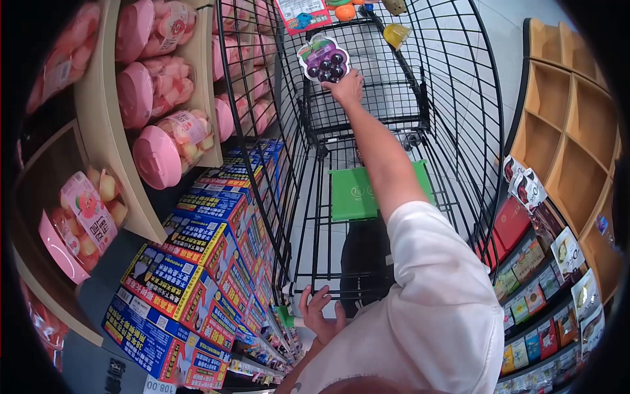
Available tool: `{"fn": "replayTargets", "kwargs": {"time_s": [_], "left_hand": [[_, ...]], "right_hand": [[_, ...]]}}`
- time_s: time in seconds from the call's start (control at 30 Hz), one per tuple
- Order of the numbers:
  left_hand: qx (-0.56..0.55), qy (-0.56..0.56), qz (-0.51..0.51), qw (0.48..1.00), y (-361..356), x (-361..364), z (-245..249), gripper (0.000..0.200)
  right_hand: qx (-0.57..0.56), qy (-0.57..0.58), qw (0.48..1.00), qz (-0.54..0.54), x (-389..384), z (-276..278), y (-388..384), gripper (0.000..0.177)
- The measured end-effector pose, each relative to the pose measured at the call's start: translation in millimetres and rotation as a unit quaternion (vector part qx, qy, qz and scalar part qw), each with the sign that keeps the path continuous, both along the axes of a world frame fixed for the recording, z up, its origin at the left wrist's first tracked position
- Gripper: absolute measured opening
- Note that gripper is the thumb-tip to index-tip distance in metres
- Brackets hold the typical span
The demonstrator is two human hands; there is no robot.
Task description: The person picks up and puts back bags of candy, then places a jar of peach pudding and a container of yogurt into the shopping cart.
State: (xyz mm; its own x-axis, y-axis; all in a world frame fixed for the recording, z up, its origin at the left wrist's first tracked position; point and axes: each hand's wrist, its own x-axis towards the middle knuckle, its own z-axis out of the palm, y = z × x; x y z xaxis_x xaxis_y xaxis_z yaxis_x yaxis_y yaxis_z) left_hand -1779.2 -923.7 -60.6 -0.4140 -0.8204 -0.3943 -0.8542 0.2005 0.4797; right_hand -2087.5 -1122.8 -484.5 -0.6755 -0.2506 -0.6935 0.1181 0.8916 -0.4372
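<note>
My right hand (348, 90) reaches down into a black wire shopping cart (387, 105). Its fingers grip the lower right edge of a grape-shaped pack (323, 60) with dark round pieces and a purple label. Against the cart's left side, the pack is near a red and white package (303, 14) and a yellow cup-like item (396, 35). Low in the view, my left hand (321, 315) is open, fingers apart and nothing in them, close to the cart's near end. A green panel (351, 194) is fixed to the cart under my right forearm.
Pink-lidded jars (157, 154) fill the wooden shelves on the left. Stacked blue and yellow boxes (197, 262) stand close along the cart's left side. To the right are a wooden compartment shelf (567, 118) and racks of small packets (535, 295).
</note>
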Motion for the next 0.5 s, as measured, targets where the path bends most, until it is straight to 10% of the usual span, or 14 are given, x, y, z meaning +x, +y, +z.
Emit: {"fn": "replayTargets", "kwargs": {"time_s": [0.07,0.17,0.23,0.5], "left_hand": [[-0.005,0.007,0.004,1.000,-0.2,-1.9,-0.4,0.035],[-0.006,0.009,0.000,1.000,-1.7,-2.0,0.4,0.034],[-0.008,0.016,0.001,1.000,-1.2,-1.0,0.9,0.034],[-0.024,0.041,0.011,0.999,-6.9,-6.6,2.1,0.033]], "right_hand": [[-0.084,0.051,0.995,0.005,-2.1,-24.4,8.7,0.061],[-0.254,-0.291,0.909,-0.158,-21.6,-41.1,32.8,0.038],[-0.292,-0.310,0.882,-0.200,-26.8,-32.1,52.1,0.023],[-0.283,-0.334,0.879,-0.190,-30.5,-12.3,88.3,0.022]]}}
